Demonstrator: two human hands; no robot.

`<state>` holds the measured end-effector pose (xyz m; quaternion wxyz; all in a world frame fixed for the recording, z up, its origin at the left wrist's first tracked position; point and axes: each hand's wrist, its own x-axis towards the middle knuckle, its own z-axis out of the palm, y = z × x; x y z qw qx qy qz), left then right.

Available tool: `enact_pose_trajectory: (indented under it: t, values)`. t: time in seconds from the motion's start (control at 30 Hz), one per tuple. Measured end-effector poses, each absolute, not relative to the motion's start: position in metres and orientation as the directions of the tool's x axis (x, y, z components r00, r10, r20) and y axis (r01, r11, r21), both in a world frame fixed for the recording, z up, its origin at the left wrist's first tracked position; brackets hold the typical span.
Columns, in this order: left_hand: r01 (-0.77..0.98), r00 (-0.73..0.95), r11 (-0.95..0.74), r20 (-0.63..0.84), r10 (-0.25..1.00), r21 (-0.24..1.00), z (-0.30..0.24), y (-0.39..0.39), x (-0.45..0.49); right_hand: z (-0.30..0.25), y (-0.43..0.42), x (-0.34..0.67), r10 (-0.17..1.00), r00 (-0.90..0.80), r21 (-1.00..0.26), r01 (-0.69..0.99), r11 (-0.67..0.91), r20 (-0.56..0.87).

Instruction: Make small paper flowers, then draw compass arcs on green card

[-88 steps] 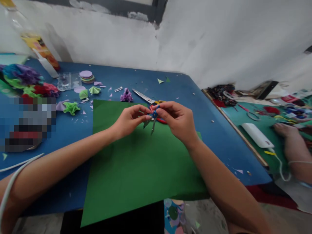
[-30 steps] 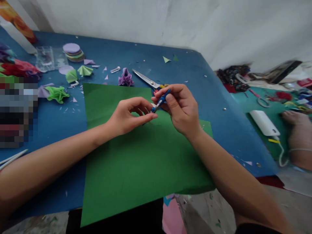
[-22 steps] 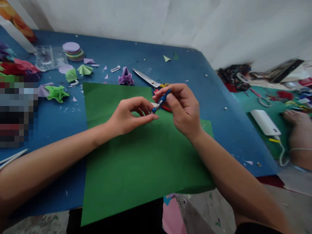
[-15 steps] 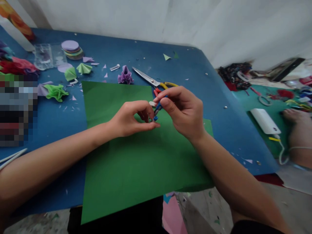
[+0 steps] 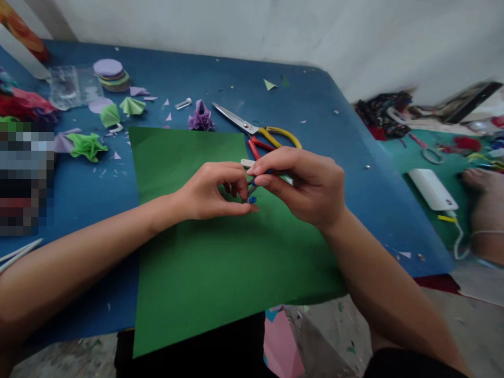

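Note:
A large green paper sheet (image 5: 220,262) lies on the blue table (image 5: 334,152), hanging over its near edge. Above the sheet's upper middle my two hands meet around a small drawing compass (image 5: 251,195) with blue parts. My left hand (image 5: 214,190) pinches its lower end, fingers curled. My right hand (image 5: 305,184) grips its upper part, fingers closed. Most of the compass is hidden between the fingers. Just behind my hands lie scissors (image 5: 255,132) with yellow and red handles.
Folded paper flowers in purple (image 5: 200,116) and light green (image 5: 84,145), a stack of paper circles (image 5: 109,73) and small scraps lie at the back left. To the right, another person's hand (image 5: 484,199) rests on a green mat beside a white power bank (image 5: 432,189).
My hands dropped lower toward the green sheet with the compass, which turned from tilted up in my right hand to pointing down between both hands. The scissors' handles came into view.

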<state>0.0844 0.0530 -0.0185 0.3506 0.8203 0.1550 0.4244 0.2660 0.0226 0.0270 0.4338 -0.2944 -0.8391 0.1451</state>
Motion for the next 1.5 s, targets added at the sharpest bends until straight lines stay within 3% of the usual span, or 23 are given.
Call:
enact_pose_trajectory:
  t: [0.17,0.33,0.63,0.83,0.97,1.07,1.27,1.5]
  values:
    - [-0.065,0.589,-0.702,0.595,0.546,0.709,-0.018,0.052,0.084,0.03,0.023,0.27,0.619,-0.469,-0.47,0.405,0.784,0.629]
    - [-0.025,0.541,-0.639,0.548,0.638,0.769,-0.014,0.05,0.083,0.034,0.022,0.275,0.628,-0.49,-0.435,0.458,0.775,0.604]
    - [0.023,0.497,-0.6,0.511,0.701,0.8,-0.011,0.049,0.082,0.035,0.02,0.276,0.693,-0.452,-0.498,0.484,0.72,0.562]
    - [0.037,0.469,-0.564,0.484,0.739,0.825,-0.01,0.049,0.083,0.039,0.012,0.27,0.609,-0.568,-0.475,0.384,0.791,0.554]
    - [0.039,0.286,-0.43,0.402,0.87,0.902,-0.016,0.058,0.086,0.036,0.0,0.26,0.539,-0.63,-0.375,0.388,0.842,0.559]
    - [-0.02,0.169,-0.306,0.305,0.937,0.952,-0.023,0.068,0.087,0.033,-0.005,0.253,0.559,-0.569,-0.353,0.439,0.826,0.603]
    - [-0.036,0.235,-0.29,0.291,0.928,0.956,-0.029,0.074,0.085,0.028,0.0,0.25,0.681,-0.266,-0.465,0.561,0.685,0.682]
    - [-0.039,0.276,-0.267,0.267,0.923,0.963,-0.02,0.07,0.087,0.027,0.015,0.26,0.734,0.017,-0.67,0.423,0.61,0.679]
